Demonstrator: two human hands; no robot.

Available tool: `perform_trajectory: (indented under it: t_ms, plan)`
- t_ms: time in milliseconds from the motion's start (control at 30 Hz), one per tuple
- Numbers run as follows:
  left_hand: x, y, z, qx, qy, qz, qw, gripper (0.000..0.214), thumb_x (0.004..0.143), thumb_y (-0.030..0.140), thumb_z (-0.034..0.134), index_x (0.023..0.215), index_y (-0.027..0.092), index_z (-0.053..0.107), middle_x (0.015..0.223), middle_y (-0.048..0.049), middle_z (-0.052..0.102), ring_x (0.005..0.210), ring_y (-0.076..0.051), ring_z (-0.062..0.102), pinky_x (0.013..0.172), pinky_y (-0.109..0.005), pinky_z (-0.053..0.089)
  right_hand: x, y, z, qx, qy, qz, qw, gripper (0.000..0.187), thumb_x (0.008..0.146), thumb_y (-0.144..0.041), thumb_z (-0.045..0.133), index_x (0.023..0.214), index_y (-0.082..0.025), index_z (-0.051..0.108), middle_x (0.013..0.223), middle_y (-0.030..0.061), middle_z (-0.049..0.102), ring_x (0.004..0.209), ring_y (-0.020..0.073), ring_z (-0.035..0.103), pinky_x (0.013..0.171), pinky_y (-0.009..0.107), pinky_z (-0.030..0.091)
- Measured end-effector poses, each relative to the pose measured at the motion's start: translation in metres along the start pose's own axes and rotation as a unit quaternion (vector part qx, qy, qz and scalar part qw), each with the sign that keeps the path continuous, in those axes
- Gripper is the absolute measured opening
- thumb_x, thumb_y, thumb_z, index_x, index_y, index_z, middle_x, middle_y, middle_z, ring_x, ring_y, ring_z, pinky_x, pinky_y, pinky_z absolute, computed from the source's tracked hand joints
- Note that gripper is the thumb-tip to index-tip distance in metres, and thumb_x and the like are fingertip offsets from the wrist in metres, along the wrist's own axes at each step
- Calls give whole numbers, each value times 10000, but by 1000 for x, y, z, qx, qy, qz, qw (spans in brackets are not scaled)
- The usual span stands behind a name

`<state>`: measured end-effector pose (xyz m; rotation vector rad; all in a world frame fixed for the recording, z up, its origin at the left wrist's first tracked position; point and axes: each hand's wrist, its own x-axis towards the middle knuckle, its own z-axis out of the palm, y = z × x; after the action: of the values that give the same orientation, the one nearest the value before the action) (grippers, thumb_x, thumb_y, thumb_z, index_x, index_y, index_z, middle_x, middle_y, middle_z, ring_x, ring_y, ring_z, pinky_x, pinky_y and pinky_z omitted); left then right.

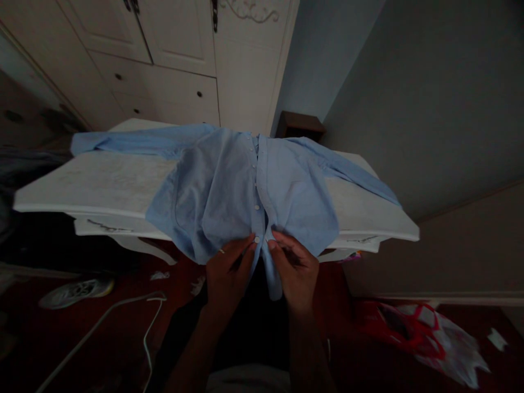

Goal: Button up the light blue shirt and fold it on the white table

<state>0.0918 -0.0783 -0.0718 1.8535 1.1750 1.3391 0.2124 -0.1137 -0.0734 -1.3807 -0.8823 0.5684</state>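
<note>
A light blue long-sleeved shirt [216, 185] lies front side up across a white table [102, 177], its sleeves spread to both sides and its lower hem hanging over the near edge. The two front edges are apart along the lower placket, where a row of white buttons shows. My left hand [231, 262] pinches the button-side edge beside a low white button [257, 239]. Close by, my right hand [295, 267] pinches the opposite edge, thumb and forefinger together on the cloth. A ring is on a left-hand finger.
A white wardrobe [180, 38] with drawers stands behind the table. On the dark red floor are a shoe [77, 293] and a white cable [98, 322] at left, and a red and white plastic bag [421, 333] at right. A small brown box [301, 124] sits near the wall.
</note>
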Motion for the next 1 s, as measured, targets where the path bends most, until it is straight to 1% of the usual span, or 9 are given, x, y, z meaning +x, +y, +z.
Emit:
perform_trajectory:
  t_ms: [100,200,300,400,500,633,733,900,1000]
  plan:
    - [4,1,-1,14,-21,28,999,183,881,259,584,959,209,742,895,-40,757,810,-162,709,751,-269,570,-1,-3,2,-13,4,-9,1000,189,804,-322,695,965,-248,762,932,36,754,849,190,697,836,376,571]
    - [6,1,-3,17,-20,51,998,176,882,259,581,941,210,740,877,-39,756,793,-161,707,751,-276,571,-1,-4,5,-19,5,-17,1000,188,803,-325,696,963,-253,764,941,37,755,856,194,699,844,385,572]
    - [8,1,-4,29,-21,40,999,175,884,274,576,929,216,734,872,-36,750,793,-160,698,748,-281,565,-1,-3,7,-28,16,-29,999,185,805,-321,697,965,-254,762,946,35,754,853,191,698,838,381,574]
    - [7,2,-3,41,-6,23,999,158,884,283,578,910,209,716,843,-26,732,755,-143,675,725,-258,545,1,-2,8,-31,29,-34,999,190,808,-324,695,970,-250,761,938,34,753,847,189,699,835,375,573]
    - [6,2,0,42,12,8,999,150,894,290,573,902,203,695,817,-17,713,711,-128,648,691,-239,523,4,-1,10,-28,20,-28,999,194,815,-333,686,974,-250,760,929,34,752,849,188,700,839,374,571]
    - [5,2,6,35,12,8,999,167,903,292,558,927,198,693,841,-30,715,726,-137,650,695,-248,519,7,-3,12,-27,11,-26,999,190,810,-339,689,960,-248,761,921,34,754,835,187,700,824,372,576]
    - [5,1,8,34,25,30,999,165,901,269,563,958,197,699,853,-36,723,731,-138,658,698,-251,521,8,-5,12,-23,6,-22,999,188,804,-345,693,946,-243,764,905,32,756,821,187,702,811,369,581]
    - [7,1,7,58,59,106,991,132,879,176,597,969,183,693,826,-36,716,733,-131,662,701,-242,533,9,-11,9,-26,10,-36,999,158,786,-322,715,909,-243,773,877,26,762,801,191,709,787,363,591]
    - [9,3,7,63,59,129,988,150,876,146,595,989,182,688,838,-39,718,745,-133,670,705,-246,548,10,-14,6,-24,10,-33,999,146,774,-304,729,902,-251,776,881,19,765,800,189,715,780,350,594]
